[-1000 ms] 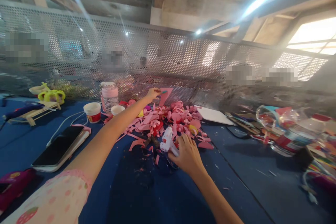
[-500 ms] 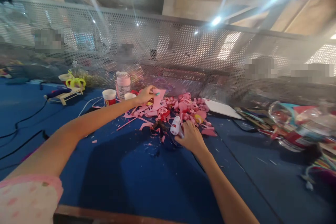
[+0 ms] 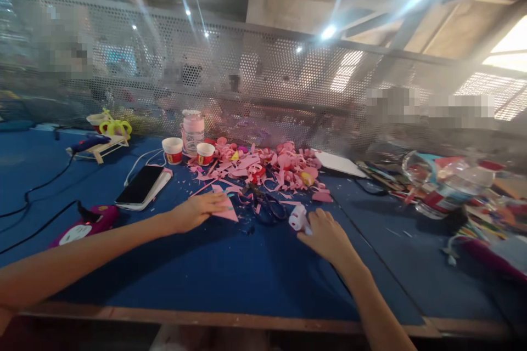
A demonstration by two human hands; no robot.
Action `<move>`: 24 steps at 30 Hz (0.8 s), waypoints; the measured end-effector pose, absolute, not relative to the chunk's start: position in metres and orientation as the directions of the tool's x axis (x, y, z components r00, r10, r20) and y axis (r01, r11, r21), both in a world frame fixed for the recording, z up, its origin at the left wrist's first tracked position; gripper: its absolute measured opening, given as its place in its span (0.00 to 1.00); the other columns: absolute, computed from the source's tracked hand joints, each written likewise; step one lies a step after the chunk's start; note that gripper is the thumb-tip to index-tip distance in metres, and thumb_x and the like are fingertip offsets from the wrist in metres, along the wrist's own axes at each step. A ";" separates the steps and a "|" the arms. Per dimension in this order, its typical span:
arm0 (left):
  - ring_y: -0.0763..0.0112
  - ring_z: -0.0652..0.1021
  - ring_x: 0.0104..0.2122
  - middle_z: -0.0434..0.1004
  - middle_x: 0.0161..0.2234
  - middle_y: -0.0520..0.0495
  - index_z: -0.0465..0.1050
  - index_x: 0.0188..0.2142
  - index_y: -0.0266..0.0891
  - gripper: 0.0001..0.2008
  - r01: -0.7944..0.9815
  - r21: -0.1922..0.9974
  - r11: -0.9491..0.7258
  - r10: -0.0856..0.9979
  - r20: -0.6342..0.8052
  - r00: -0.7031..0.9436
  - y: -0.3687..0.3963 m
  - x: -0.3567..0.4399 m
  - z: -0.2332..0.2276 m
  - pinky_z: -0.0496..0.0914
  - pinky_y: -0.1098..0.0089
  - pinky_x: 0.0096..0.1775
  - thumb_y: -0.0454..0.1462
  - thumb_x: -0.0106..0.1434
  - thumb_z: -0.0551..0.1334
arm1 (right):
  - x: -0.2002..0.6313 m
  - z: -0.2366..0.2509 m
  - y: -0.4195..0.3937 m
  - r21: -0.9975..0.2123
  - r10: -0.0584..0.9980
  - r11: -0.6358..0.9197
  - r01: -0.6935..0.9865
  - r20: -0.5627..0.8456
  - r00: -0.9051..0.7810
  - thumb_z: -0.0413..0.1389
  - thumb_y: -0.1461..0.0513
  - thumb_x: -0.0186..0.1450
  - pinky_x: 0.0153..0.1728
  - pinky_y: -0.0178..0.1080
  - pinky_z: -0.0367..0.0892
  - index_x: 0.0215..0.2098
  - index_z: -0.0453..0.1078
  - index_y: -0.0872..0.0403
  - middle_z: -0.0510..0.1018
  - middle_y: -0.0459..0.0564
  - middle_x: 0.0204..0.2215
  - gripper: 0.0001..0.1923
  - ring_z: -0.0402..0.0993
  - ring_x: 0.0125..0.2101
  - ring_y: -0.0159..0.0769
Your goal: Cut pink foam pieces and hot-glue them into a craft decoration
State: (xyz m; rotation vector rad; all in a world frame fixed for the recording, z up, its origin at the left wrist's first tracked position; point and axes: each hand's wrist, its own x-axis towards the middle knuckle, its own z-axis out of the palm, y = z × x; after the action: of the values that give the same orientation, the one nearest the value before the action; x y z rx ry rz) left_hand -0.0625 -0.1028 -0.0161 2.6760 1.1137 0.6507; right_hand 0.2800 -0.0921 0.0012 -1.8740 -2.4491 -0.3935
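Note:
My left hand [image 3: 200,211] is low over the blue tabletop, fingers closed on a flat pink piece of paper [image 3: 225,209]. A small teal spot shows by its fingertips; I cannot tell what it is. In my right hand [image 3: 327,233] is a white tool that looks like a small hot glue gun [image 3: 297,218], its head pointing left and its grip covered by the fingers. Between the hands lies a pair of dark-handled scissors [image 3: 272,209]. Behind them spreads a heap of pink scraps [image 3: 284,164].
Two paper cups [image 3: 172,152] and a pink bottle [image 3: 193,130] stand at the back left. A phone [image 3: 142,186] and a magenta device [image 3: 96,222] lie left. A white board [image 3: 340,163] and a clear plastic container [image 3: 440,197] are on the right. A perforated screen [image 3: 263,88] closes the back.
My left hand has come down and towards me from above the scrap heap, bringing the pink piece. The right hand, holding the white tool, has moved right, away from the scissors.

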 end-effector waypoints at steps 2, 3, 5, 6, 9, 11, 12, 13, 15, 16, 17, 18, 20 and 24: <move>0.69 0.56 0.58 0.58 0.57 0.51 0.64 0.52 0.46 0.21 0.652 0.223 -0.724 0.689 0.198 0.697 -0.117 -0.058 -0.021 0.49 0.66 0.58 0.32 0.61 0.49 | 0.296 -0.002 -0.095 0.213 0.955 0.194 0.958 0.183 -0.234 0.52 0.56 0.55 0.33 0.40 0.58 0.31 0.66 0.59 0.68 0.57 0.32 0.13 0.65 0.35 0.45; 0.67 0.54 0.59 0.55 0.58 0.51 0.58 0.56 0.47 0.21 0.663 0.205 -0.720 0.693 0.157 0.704 -0.123 -0.055 -0.023 0.48 0.65 0.58 0.35 0.62 0.49 | 0.303 -0.004 -0.094 0.225 0.959 0.174 0.959 0.183 -0.217 0.52 0.56 0.55 0.33 0.41 0.58 0.30 0.66 0.59 0.68 0.57 0.31 0.12 0.65 0.35 0.45; 0.63 0.50 0.60 0.50 0.60 0.47 0.47 0.59 0.48 0.25 0.658 0.198 -0.727 0.682 0.095 0.725 -0.131 -0.053 -0.026 0.45 0.58 0.58 0.42 0.63 0.49 | 0.315 -0.006 -0.093 0.229 0.963 0.163 0.960 0.173 -0.205 0.51 0.55 0.57 0.33 0.40 0.59 0.29 0.66 0.58 0.67 0.56 0.30 0.12 0.65 0.34 0.44; 0.61 0.48 0.60 0.47 0.61 0.45 0.43 0.60 0.48 0.27 0.654 0.199 -0.730 0.677 0.080 0.732 -0.134 -0.052 -0.026 0.44 0.54 0.57 0.45 0.63 0.48 | 0.318 -0.007 -0.092 0.224 0.964 0.162 0.961 0.173 -0.203 0.50 0.55 0.58 0.33 0.40 0.59 0.28 0.66 0.58 0.67 0.56 0.30 0.13 0.65 0.34 0.43; 0.55 0.44 0.60 0.42 0.61 0.39 0.39 0.61 0.47 0.32 0.659 0.176 -0.732 0.676 0.063 0.734 -0.138 -0.053 -0.028 0.42 0.48 0.55 0.51 0.61 0.48 | 0.320 -0.005 -0.092 0.231 0.958 0.130 0.964 0.220 -0.182 0.51 0.52 0.59 0.32 0.39 0.59 0.28 0.66 0.57 0.67 0.55 0.31 0.15 0.65 0.34 0.42; 0.53 0.44 0.60 0.42 0.62 0.39 0.38 0.61 0.48 0.32 0.674 0.134 -0.726 0.685 0.067 0.725 -0.138 -0.055 -0.031 0.42 0.47 0.55 0.51 0.61 0.48 | 0.314 -0.002 -0.095 0.289 0.949 0.091 0.953 0.266 -0.172 0.52 0.52 0.58 0.31 0.40 0.60 0.30 0.66 0.56 0.66 0.55 0.31 0.15 0.65 0.34 0.43; 0.52 0.44 0.60 0.43 0.61 0.39 0.38 0.61 0.47 0.32 0.682 0.107 -0.724 0.690 0.078 0.720 -0.137 -0.056 -0.033 0.43 0.47 0.55 0.51 0.61 0.47 | 0.309 0.001 -0.099 0.330 0.944 0.068 0.941 0.285 -0.168 0.52 0.52 0.58 0.31 0.40 0.60 0.31 0.67 0.57 0.66 0.56 0.32 0.15 0.65 0.35 0.44; 0.52 0.45 0.60 0.44 0.61 0.39 0.39 0.61 0.46 0.32 0.691 0.079 -0.718 0.695 0.099 0.712 -0.135 -0.057 -0.034 0.44 0.47 0.55 0.51 0.61 0.47 | 0.304 0.004 -0.103 0.372 0.940 0.040 0.927 0.302 -0.161 0.53 0.52 0.57 0.30 0.40 0.61 0.32 0.66 0.58 0.65 0.56 0.32 0.16 0.64 0.35 0.45; 0.53 0.49 0.60 0.49 0.60 0.38 0.42 0.61 0.40 0.31 0.721 0.023 -0.692 0.713 0.180 0.678 -0.129 -0.060 -0.037 0.47 0.51 0.55 0.50 0.62 0.46 | 0.291 0.011 -0.112 0.424 0.934 -0.016 0.905 0.329 -0.137 0.55 0.51 0.56 0.29 0.41 0.61 0.34 0.66 0.60 0.65 0.58 0.33 0.20 0.64 0.36 0.48; 0.54 0.53 0.59 0.52 0.59 0.37 0.46 0.60 0.37 0.29 0.753 -0.001 -0.658 0.731 0.236 0.640 -0.125 -0.063 -0.037 0.49 0.53 0.55 0.49 0.63 0.46 | 0.284 0.015 -0.116 0.429 0.936 -0.029 0.903 0.330 -0.127 0.56 0.50 0.55 0.28 0.41 0.62 0.35 0.65 0.61 0.65 0.58 0.33 0.21 0.64 0.36 0.49; 0.56 0.57 0.57 0.56 0.57 0.36 0.49 0.58 0.34 0.27 0.792 -0.019 -0.610 0.753 0.295 0.588 -0.120 -0.065 -0.037 0.52 0.56 0.54 0.47 0.64 0.45 | 0.277 0.019 -0.120 0.421 0.935 -0.029 0.907 0.332 -0.124 0.55 0.50 0.55 0.28 0.42 0.62 0.35 0.65 0.61 0.65 0.59 0.34 0.22 0.64 0.36 0.50; 0.57 0.61 0.54 0.61 0.53 0.36 0.54 0.55 0.32 0.25 0.850 -0.024 -0.526 0.788 0.361 0.498 -0.114 -0.068 -0.035 0.56 0.58 0.52 0.45 0.64 0.45 | 0.269 0.024 -0.124 0.409 0.932 0.019 0.912 0.323 -0.164 0.54 0.49 0.56 0.29 0.42 0.63 0.36 0.65 0.61 0.65 0.59 0.35 0.22 0.63 0.37 0.49; 0.56 0.67 0.46 0.67 0.44 0.35 0.60 0.49 0.29 0.20 0.951 -0.036 -0.308 0.842 0.455 0.290 -0.104 -0.073 -0.031 0.61 0.58 0.47 0.43 0.64 0.46 | 0.252 0.033 -0.126 0.373 0.916 0.102 0.922 0.327 -0.233 0.51 0.49 0.58 0.31 0.43 0.63 0.39 0.64 0.61 0.65 0.60 0.37 0.23 0.63 0.38 0.49; 0.53 0.67 0.40 0.66 0.37 0.34 0.64 0.40 0.27 0.19 0.995 -0.101 -0.009 0.878 0.476 0.056 -0.093 -0.080 -0.028 0.64 0.59 0.39 0.44 0.61 0.50 | 0.220 0.043 -0.117 0.316 0.889 0.264 0.911 0.287 -0.357 0.48 0.49 0.60 0.36 0.44 0.63 0.41 0.64 0.62 0.66 0.62 0.40 0.23 0.62 0.41 0.49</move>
State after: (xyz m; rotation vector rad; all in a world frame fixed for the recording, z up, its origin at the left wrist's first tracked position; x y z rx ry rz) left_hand -0.0802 -0.0926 -0.0277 2.5350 2.4486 0.5114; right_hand 0.2197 -0.1166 0.0433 -1.7504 -2.4561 -0.6712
